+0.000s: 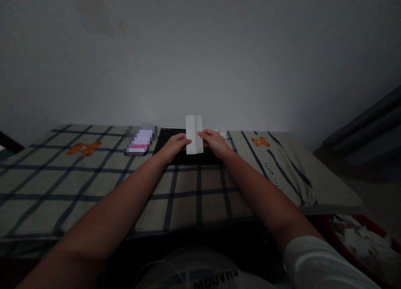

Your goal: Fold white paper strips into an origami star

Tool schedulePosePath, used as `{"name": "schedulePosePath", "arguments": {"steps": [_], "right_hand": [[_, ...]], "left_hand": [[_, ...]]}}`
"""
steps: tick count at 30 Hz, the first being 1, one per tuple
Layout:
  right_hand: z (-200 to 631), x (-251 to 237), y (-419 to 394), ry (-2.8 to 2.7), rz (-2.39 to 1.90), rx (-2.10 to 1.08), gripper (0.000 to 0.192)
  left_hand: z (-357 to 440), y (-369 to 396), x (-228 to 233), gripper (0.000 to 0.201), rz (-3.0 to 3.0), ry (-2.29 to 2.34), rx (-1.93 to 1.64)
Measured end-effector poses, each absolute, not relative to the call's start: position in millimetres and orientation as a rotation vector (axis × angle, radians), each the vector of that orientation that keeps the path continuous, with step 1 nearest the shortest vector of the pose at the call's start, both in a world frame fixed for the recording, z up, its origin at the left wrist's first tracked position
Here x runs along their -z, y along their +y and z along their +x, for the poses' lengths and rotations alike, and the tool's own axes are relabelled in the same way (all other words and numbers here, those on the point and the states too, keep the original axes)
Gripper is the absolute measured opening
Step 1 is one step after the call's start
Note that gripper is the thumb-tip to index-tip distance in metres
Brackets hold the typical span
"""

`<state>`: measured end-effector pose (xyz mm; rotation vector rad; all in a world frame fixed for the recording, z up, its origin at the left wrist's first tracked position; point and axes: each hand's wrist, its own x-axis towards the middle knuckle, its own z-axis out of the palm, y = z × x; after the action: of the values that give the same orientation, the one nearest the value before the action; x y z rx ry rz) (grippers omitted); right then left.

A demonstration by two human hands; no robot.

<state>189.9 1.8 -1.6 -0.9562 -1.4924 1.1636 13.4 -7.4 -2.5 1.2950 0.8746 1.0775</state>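
Creased paper (194,134): above black pad (182,158)
Left hand (175,147): pinches one side edge
Right hand (216,143): pinches opposite edge, likely for steadiness

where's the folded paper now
In the head view, near the middle: the folded paper is held between the left hand and right hand, over the flat black item.

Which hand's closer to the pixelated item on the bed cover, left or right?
Left. The left hand pinches the left edge of the white paper, to the right of the pixelated item; the right hand holds the paper's right edge, farther away.
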Motion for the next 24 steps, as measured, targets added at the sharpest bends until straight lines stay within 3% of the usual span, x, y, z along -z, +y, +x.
{"name": "schedulePosePath", "arguments": {"steps": [10, 24], "right_hand": [[188.1, 6.2, 4.5, -1.568, -0.986, -1.036, 0.031], [193.6, -1.4, 1.0, -1.553, -1.102, -0.836, 0.029]], "left_hand": [[14.4, -6.4, 1.2, 0.036, 1.321, 0.905, -1.251], [11.2, -5.8, -2.6, 0.031, 1.433, 1.104, -1.416]]}}
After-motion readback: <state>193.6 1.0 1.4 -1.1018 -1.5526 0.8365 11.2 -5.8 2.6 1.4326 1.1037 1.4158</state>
